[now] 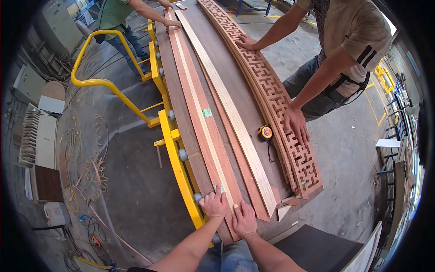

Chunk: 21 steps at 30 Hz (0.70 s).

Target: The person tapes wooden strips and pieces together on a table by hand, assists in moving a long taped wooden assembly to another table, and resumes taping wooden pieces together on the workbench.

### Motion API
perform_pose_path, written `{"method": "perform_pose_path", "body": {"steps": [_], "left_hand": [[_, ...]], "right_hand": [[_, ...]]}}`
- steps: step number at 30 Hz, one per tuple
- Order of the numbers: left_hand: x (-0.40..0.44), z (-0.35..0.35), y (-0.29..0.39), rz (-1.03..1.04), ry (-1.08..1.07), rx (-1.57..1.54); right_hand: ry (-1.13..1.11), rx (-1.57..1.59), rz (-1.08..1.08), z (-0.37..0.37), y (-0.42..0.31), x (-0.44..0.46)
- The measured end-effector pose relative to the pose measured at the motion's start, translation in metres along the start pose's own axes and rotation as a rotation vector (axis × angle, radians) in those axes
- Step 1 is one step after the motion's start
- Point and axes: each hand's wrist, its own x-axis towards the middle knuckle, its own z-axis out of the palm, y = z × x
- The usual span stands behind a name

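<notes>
A long reddish board with a pale stripe (192,81) runs lengthwise away from me on a brown panel. My left hand (213,205) rests on its near end, index finger stretched onto a piece of green tape (222,188) and the other fingers partly bent. Just to the right, my right hand (244,220) lies on the same board with fingers apart, gripping nothing. Farther up the board sticks a second piece of green tape (207,112). Beside it lies a pale wooden strip (226,110), overlapping a thin reddish strip (235,152).
A co-worker's hands press on a carved lattice panel (267,84) at the right. Another person's hands (171,22) hold the board's far end. A tape measure (265,132) sits between strip and lattice. A yellow frame with rollers (179,170) borders the left side.
</notes>
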Motion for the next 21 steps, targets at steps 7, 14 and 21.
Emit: {"method": "perform_pose_path", "body": {"steps": [7,14,21], "left_hand": [[0.0015,0.0004,0.0003,-0.006,-0.017,-0.009],[0.0029,0.0033,-0.0010,0.015,0.009,0.035],[0.0007,0.0051,-0.0026,0.029,-0.006,0.031]], "right_hand": [[-0.018,0.000,0.007,-0.0024,0.0000,0.0029],[-0.028,-0.001,0.011,-0.0026,0.0009,0.0036],[-0.034,0.008,0.017,-0.0025,0.0012,0.0037]]}}
